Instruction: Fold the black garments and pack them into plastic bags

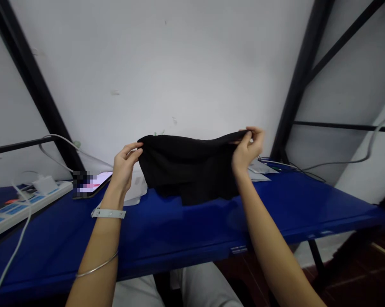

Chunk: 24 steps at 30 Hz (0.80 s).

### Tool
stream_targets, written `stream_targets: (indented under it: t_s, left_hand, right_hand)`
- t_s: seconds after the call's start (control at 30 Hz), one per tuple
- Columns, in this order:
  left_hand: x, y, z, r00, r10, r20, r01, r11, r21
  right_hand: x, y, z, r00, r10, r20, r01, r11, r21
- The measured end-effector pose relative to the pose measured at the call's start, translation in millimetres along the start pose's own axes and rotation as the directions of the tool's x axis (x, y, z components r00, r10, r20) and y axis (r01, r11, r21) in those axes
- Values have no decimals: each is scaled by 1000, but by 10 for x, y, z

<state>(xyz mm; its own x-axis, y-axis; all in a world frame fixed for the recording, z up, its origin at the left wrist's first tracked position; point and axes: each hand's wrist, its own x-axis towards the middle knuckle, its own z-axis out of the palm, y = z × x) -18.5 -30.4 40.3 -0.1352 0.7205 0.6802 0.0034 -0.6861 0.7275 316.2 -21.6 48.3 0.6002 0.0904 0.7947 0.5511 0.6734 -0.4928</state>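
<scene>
A piece of black cloth [192,166], perhaps a garment, hangs stretched between my two hands over the blue table. My left hand [125,164] pinches its upper left corner between thumb and fingers. At the upper right corner, my right hand [250,147] grips the edge, slightly higher than the left. The cloth sags a little along its top edge, and its lower edge falls unevenly just above or onto the tabletop; contact there I cannot tell. Its exact kind does not show.
A lit phone [94,184] lies at the left, by a white power strip [35,209] with plugs and cables. White packets [136,187] lie behind my left hand, others [259,169] behind the right. Black metal posts [302,81] flank the blue table [179,230] against a wall.
</scene>
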Motion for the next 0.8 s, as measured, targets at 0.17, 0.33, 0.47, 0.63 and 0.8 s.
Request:
stream_targets:
  t_s: [0.17, 0.33, 0.47, 0.63, 0.8]
  left_hand:
    - [46, -512, 13, 985, -169, 26, 153, 938, 311]
    - [-40, -1009, -7, 911, -345, 228, 63, 660, 748]
    - [-79, -1112, -34, 841, -374, 391, -122, 574, 810]
    - [-88, -1062, -53, 811, -353, 467, -220, 556, 802]
    - [-126, -1054, -26, 798, -355, 487, -250, 540, 803]
  right_hand:
    - [-217, 462, 171, 908, 220, 356, -155, 967, -202]
    - [-335, 748, -28, 799, 346, 492, 36, 788, -614]
    - [-311, 884, -319, 707, 564, 427, 172, 449, -877]
    - [-240, 1014, -540, 636, 733, 241, 27, 291, -956]
    - [-69, 1124, -667, 670, 735, 106, -148, 272, -951]
